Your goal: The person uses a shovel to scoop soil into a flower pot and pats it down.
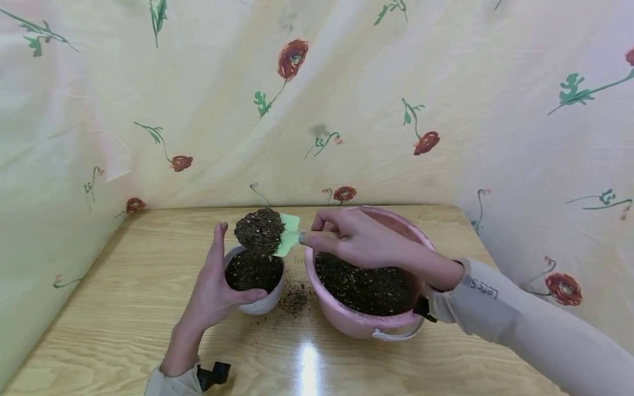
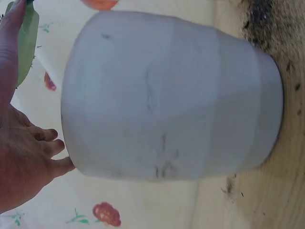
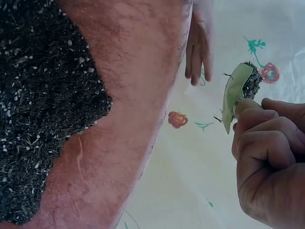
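Observation:
My right hand (image 1: pixel 366 239) grips the wooden handle of a small green garden trowel (image 1: pixel 289 236). Its blade carries a heap of dark soil (image 1: pixel 260 231) above the far edge of a white pot (image 1: pixel 267 302). More soil shows inside that pot. My left hand (image 1: pixel 215 291) rests at the pot's left side, thumb over the near rim and fingers extended. In the left wrist view, fingertips touch the rim of the pot (image 2: pixel 167 100). The right wrist view shows the curled fingers of my right hand (image 3: pixel 271 157) around the handle, with the trowel blade (image 3: pixel 236 88) beyond.
A pink tub (image 1: pixel 346 324) holding dark potting soil (image 1: pixel 366 286) stands to the right, under my right forearm. Spilled soil (image 1: pixel 295 300) lies on the wooden table (image 1: pixel 124 286) between pot and tub. Flower-printed cloth (image 1: pixel 218 110) hangs behind and at both sides.

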Available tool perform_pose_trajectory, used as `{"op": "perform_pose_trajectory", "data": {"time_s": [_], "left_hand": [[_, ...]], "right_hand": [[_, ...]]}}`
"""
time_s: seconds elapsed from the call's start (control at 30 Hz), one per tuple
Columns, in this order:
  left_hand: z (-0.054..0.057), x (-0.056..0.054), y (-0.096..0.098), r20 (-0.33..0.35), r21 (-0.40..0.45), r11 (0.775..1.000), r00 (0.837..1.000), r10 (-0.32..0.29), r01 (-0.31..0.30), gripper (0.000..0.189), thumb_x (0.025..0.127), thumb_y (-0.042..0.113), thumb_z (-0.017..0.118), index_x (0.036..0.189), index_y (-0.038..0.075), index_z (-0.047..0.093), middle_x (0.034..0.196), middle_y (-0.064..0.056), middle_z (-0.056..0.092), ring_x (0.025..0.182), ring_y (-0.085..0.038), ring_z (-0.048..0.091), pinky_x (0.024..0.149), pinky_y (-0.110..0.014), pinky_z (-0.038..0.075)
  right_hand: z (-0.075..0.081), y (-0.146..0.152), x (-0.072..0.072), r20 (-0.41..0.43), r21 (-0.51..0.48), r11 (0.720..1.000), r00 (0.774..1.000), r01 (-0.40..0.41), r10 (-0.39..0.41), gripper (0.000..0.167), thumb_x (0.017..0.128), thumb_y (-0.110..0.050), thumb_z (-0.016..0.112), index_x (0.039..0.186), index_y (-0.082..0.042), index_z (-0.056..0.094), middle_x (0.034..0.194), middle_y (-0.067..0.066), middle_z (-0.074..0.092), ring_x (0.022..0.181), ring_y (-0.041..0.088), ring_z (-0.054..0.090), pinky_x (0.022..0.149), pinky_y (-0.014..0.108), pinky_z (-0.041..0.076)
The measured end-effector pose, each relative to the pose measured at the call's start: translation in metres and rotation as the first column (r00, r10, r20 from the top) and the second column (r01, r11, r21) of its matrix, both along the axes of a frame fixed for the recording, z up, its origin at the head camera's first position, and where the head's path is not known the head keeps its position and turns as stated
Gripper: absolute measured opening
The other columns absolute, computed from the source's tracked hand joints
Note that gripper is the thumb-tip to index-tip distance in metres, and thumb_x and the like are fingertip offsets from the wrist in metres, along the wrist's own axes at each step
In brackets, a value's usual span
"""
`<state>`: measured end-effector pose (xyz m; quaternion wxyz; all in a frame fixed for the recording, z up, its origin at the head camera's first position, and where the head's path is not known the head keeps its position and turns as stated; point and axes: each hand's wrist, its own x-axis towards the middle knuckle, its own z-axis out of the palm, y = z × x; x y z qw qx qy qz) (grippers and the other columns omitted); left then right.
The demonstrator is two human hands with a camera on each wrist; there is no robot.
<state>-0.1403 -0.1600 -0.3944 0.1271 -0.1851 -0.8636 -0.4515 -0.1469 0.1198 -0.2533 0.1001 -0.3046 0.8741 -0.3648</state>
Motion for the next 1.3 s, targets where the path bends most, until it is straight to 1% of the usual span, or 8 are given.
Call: {"op": "perform_pose_trajectory", "data": {"time_s": [0.17,0.33,0.57,0.8,0.93,1.07,1.2,1.3], "left_hand": [[-0.007,-0.004,-0.007,0.063,-0.004,1.000,0.998,0.028,-0.028,0.142,0.057,0.033,0.094,0.154,0.028,-0.011,0.162,-0.005,-0.002,0.146,-0.035,0.006,0.110,-0.065,0.017],[-0.016,-0.007,-0.013,0.126,-0.002,1.000,0.992,0.016,-0.016,0.143,0.058,0.033,0.094,0.153,0.027,-0.014,0.161,-0.005,-0.006,0.146,-0.037,0.003,0.110,-0.066,0.015],[-0.028,-0.012,-0.018,0.189,0.008,1.000,0.982,-0.012,0.010,0.146,0.058,0.036,0.094,0.151,0.031,-0.018,0.161,-0.001,-0.010,0.146,-0.036,0.001,0.111,-0.063,0.017],[-0.032,-0.011,-0.019,0.230,0.011,1.000,0.973,-0.025,0.023,0.148,0.054,0.046,0.093,0.150,0.034,-0.020,0.161,0.000,-0.008,0.146,-0.036,0.004,0.112,-0.063,0.017],[-0.032,-0.010,-0.018,0.229,0.005,1.000,0.973,-0.025,0.024,0.149,0.054,0.044,0.093,0.150,0.033,-0.020,0.161,-0.003,-0.007,0.145,-0.039,0.008,0.111,-0.063,0.018],[-0.032,-0.009,-0.018,0.230,-0.008,1.000,0.973,-0.016,0.018,0.149,0.054,0.042,0.094,0.150,0.032,-0.020,0.162,-0.007,-0.005,0.143,-0.041,0.013,0.110,-0.064,0.020],[-0.032,-0.009,-0.018,0.222,-0.019,1.000,0.975,-0.016,0.021,0.149,0.054,0.041,0.094,0.151,0.031,-0.020,0.162,-0.009,-0.004,0.143,-0.041,0.014,0.110,-0.063,0.021],[-0.032,-0.010,-0.017,0.219,-0.026,0.999,0.975,-0.021,0.027,0.149,0.055,0.042,0.093,0.151,0.031,-0.020,0.162,-0.009,-0.004,0.143,-0.042,0.014,0.110,-0.063,0.020]], "right_hand": [[-0.003,-0.007,-0.013,0.065,0.021,1.000,0.998,-0.009,0.007,0.018,0.098,-0.029,0.057,0.093,-0.013,0.060,0.067,-0.003,0.054,0.054,0.009,0.044,0.050,0.027,0.039],[-0.010,-0.014,-0.028,0.108,0.050,0.996,0.992,-0.074,0.068,0.020,0.097,-0.029,0.058,0.089,-0.011,0.059,0.056,-0.006,0.044,0.047,0.008,0.036,0.046,0.025,0.033],[-0.018,-0.025,-0.044,0.071,0.176,0.981,0.995,-0.085,0.073,0.020,0.094,-0.033,0.062,0.088,-0.013,0.062,0.056,-0.005,0.048,0.049,0.009,0.040,0.050,0.026,0.038],[-0.024,-0.038,-0.057,0.078,0.311,0.945,0.993,-0.104,0.084,0.021,0.091,-0.036,0.063,0.087,-0.015,0.063,0.064,-0.004,0.050,0.053,0.010,0.042,0.055,0.027,0.040],[-0.026,-0.045,-0.060,0.073,0.371,0.920,0.991,-0.128,0.109,0.020,0.090,-0.035,0.065,0.083,-0.016,0.063,0.070,-0.004,0.052,0.058,0.011,0.044,0.057,0.026,0.041],[-0.026,-0.054,-0.059,0.059,0.426,0.894,0.990,-0.139,0.126,0.019,0.090,-0.031,0.065,0.079,-0.016,0.060,0.068,-0.005,0.051,0.058,0.011,0.043,0.057,0.025,0.039],[-0.025,-0.060,-0.057,0.020,0.461,0.875,0.988,-0.147,0.155,0.030,0.090,-0.023,0.063,0.066,-0.016,0.046,0.057,-0.006,0.036,0.051,0.010,0.030,0.052,0.023,0.028],[-0.026,-0.062,-0.054,-0.048,0.503,0.853,0.981,-0.136,0.185,0.035,0.089,-0.017,0.058,0.062,-0.016,0.036,0.054,-0.006,0.026,0.052,0.011,0.021,0.052,0.023,0.022]]}}
